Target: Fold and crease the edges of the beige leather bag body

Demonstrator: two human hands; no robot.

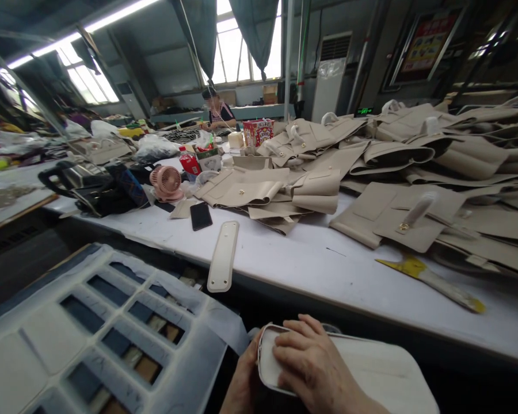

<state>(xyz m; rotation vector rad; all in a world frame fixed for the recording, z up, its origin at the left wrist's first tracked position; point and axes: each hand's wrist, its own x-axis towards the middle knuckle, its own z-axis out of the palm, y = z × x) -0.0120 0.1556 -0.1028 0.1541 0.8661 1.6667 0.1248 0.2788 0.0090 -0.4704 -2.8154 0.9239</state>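
Note:
A white, round-cornered piece (384, 368) with a raised rim at its near-left end lies low in front of me, kind unclear. My left hand (244, 374) grips the rim at that end, its fingers partly hidden behind it. On the flat face inside the rim, my right hand (313, 365) rests with fingers extended and slightly spread, thumb out of sight. Beyond my hands, a pale oblong strip (223, 256) with small metal studs at its ends overhangs the table's front edge.
Beige bag pieces (250, 187) are heaped across the white table (293, 270). A yellow-marked brush-like tool (431, 282), a phone (201, 217) and a pink fan (166, 183) lie or stand there. At left is a translucent slotted tray (155, 276). A person (218, 109) sits far back.

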